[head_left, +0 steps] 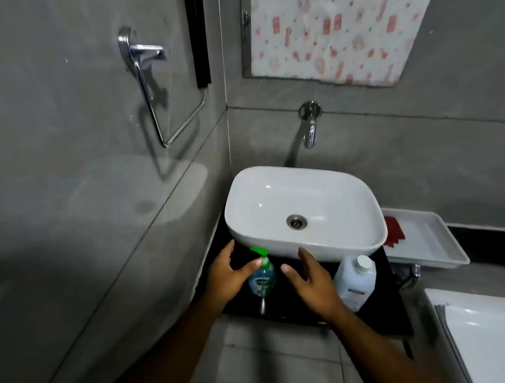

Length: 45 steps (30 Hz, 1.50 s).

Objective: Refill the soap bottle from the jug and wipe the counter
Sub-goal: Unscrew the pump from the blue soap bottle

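A small soap bottle (261,277) with a green pump top stands upright on the black counter (385,316), in front of the white basin. My left hand (229,278) is open just left of it, thumb tip touching the bottle's neck. My right hand (312,279) is open just right of the bottle, fingers spread, not touching it. A translucent white jug (356,279) with a white cap stands on the counter to the right of my right hand.
The white basin (305,238) sits behind the bottle under a wall tap (309,127). A white tray (428,242) holding a red cloth (394,232) lies at the right. A toilet cistern (488,336) is at the lower right. A towel ring (161,96) hangs on the left wall.
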### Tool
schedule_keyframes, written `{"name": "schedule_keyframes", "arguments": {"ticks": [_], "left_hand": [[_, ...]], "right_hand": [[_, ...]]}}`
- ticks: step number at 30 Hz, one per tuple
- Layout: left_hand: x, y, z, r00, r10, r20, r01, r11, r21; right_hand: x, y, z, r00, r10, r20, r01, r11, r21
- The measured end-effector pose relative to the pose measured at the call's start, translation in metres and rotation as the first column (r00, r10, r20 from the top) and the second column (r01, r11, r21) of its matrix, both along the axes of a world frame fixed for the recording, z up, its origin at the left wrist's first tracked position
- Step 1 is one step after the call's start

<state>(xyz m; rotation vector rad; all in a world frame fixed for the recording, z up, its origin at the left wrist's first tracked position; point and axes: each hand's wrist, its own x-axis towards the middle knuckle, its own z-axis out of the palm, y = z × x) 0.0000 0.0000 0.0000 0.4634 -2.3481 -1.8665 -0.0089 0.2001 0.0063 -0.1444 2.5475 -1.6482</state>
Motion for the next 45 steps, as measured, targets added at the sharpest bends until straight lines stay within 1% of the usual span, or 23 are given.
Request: {"name": "schedule_keyframes", "arguments": {"ticks": [3, 4, 7, 9, 11, 13, 17, 21, 23, 26, 28, 30, 31, 33, 34, 36, 37, 38, 40, 41, 42, 43, 45], "left_hand": [[-0.006, 0.005, -0.008, 0.998, -0.048, 0.049, 0.053, 0.994, -0.098], [-0.007, 0.007, -0.01, 0.995, -0.071, 0.067, 0.077, 0.992, -0.1], [-0.012, 0.015, -0.017, 0.982, -0.157, 0.109, 0.169, 0.979, -0.117], [-0.017, 0.02, -0.017, 0.976, -0.174, 0.131, 0.192, 0.972, -0.138], [-0.02, 0.024, -0.018, 0.976, -0.166, 0.143, 0.182, 0.977, -0.11], [-0.022, 0.029, -0.017, 0.978, -0.144, 0.153, 0.158, 0.984, -0.087], [-0.027, 0.033, -0.018, 0.989, -0.074, 0.129, 0.09, 0.988, -0.127], [-0.026, 0.04, -0.022, 0.992, 0.033, 0.12, -0.018, 0.992, -0.121], [-0.026, 0.043, -0.023, 0.991, 0.077, 0.109, -0.063, 0.989, -0.131], [-0.025, 0.052, -0.02, 0.983, 0.166, 0.073, -0.158, 0.983, -0.096], [-0.022, 0.056, -0.023, 0.967, 0.245, 0.074, -0.236, 0.965, -0.119], [-0.018, 0.056, -0.026, 0.95, 0.304, 0.075, -0.298, 0.951, -0.087], [-0.016, 0.055, -0.026, 0.951, 0.295, 0.09, -0.292, 0.955, -0.041], [-0.012, 0.049, -0.026, 0.971, 0.201, 0.129, -0.211, 0.974, 0.076], [-0.009, 0.047, -0.025, 0.98, 0.148, 0.134, -0.163, 0.981, 0.11], [-0.004, 0.045, -0.025, 0.992, 0.074, 0.107, -0.086, 0.99, 0.115], [0.0, 0.046, -0.027, 0.994, 0.065, 0.092, -0.073, 0.994, 0.086], [0.004, 0.049, -0.029, 0.993, 0.093, 0.077, -0.097, 0.994, 0.047], [0.012, 0.055, -0.034, 0.969, 0.245, 0.043, -0.244, 0.97, -0.019], [0.015, 0.056, -0.035, 0.949, 0.313, 0.02, -0.313, 0.949, -0.029], [0.016, 0.057, -0.033, 0.938, 0.347, 0.003, -0.347, 0.938, -0.023], [0.015, 0.057, -0.03, 0.939, 0.344, -0.008, -0.344, 0.939, -0.002], [0.006, 0.055, -0.024, 0.965, 0.261, -0.001, -0.261, 0.965, 0.035]], "right_hand": [[-0.007, -0.003, -0.009, 0.997, 0.074, -0.015, -0.073, 0.996, 0.051], [-0.009, -0.004, -0.009, 0.992, 0.123, -0.015, -0.123, 0.991, 0.047], [-0.02, -0.011, -0.021, 0.98, 0.2, 0.012, -0.2, 0.978, 0.058], [-0.031, -0.015, -0.029, 0.962, 0.267, 0.046, -0.27, 0.961, 0.062], [-0.04, -0.016, -0.037, 0.946, 0.312, 0.085, -0.317, 0.946, 0.059], [-0.048, -0.018, -0.042, 0.932, 0.352, 0.085, -0.359, 0.929, 0.093], [-0.063, -0.018, -0.052, 0.915, 0.402, 0.034, -0.403, 0.903, 0.147], [-0.073, -0.014, -0.057, 0.893, 0.447, 0.052, -0.448, 0.875, 0.185], [-0.074, -0.013, -0.058, 0.888, 0.457, 0.056, -0.459, 0.869, 0.185], [-0.074, -0.014, -0.056, 0.891, 0.453, 0.024, -0.45, 0.875, 0.179], [-0.072, -0.015, -0.056, 0.888, 0.461, -0.006, -0.45, 0.87, 0.2], [-0.071, -0.016, -0.058, 0.886, 0.464, -0.009, -0.453, 0.869, 0.199], [-0.071, -0.017, -0.059, 0.884, 0.467, -0.018, -0.455, 0.868, 0.198], [-0.071, -0.018, -0.062, 0.879, 0.475, -0.043, -0.456, 0.864, 0.216], [-0.072, -0.019, -0.063, 0.879, 0.474, -0.044, -0.454, 0.862, 0.224], [-0.072, -0.019, -0.065, 0.889, 0.456, -0.027, -0.44, 0.87, 0.223], [-0.072, -0.019, -0.066, 0.895, 0.446, -0.012, -0.433, 0.874, 0.22], [-0.071, -0.019, -0.067, 0.898, 0.44, 0.0, -0.429, 0.876, 0.219], [-0.07, -0.019, -0.068, 0.9, 0.436, 0.002, -0.426, 0.877, 0.224], [-0.07, -0.019, -0.068, 0.9, 0.436, -0.003, -0.425, 0.877, 0.224], [-0.07, -0.019, -0.068, 0.9, 0.435, -0.006, -0.423, 0.879, 0.222], [-0.07, -0.019, -0.068, 0.902, 0.432, -0.009, -0.42, 0.881, 0.216], [-0.07, -0.02, -0.066, 0.904, 0.427, -0.019, -0.414, 0.886, 0.207]]}}
